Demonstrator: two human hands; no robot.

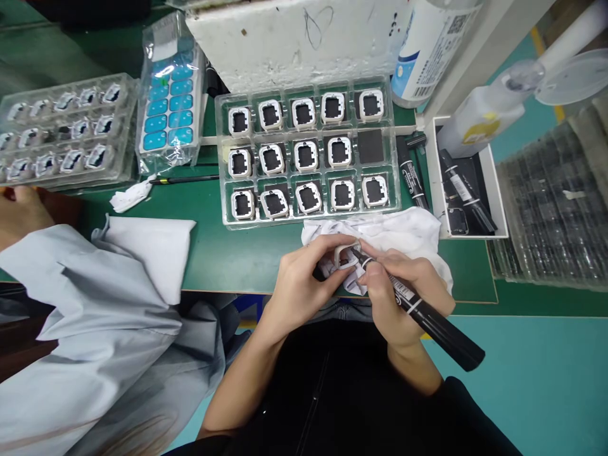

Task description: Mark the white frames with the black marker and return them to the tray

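Above a crumpled white cloth (413,231), my left hand (304,278) pinches a small white square frame (341,256) between thumb and fingers. My right hand (403,291) is wrapped round a black marker pen (441,329), whose tip reaches the frame's inner edge. Whether the tip touches it I cannot tell. Just beyond my hands lies a clear plastic tray (308,218) with rows of similar white frames, each in its own compartment. One compartment (370,147), at the right end of the middle row, holds no frame.
Right of the tray lie more markers (412,180) and a white box (500,212) holding a bottle (484,123) and a marker. Stacked trays (555,209) stand far right. Leftward are a bagged blue-part tray (170,107), another frame tray (66,126), a folded cloth (147,253) and a co-worker's sleeve (90,297).
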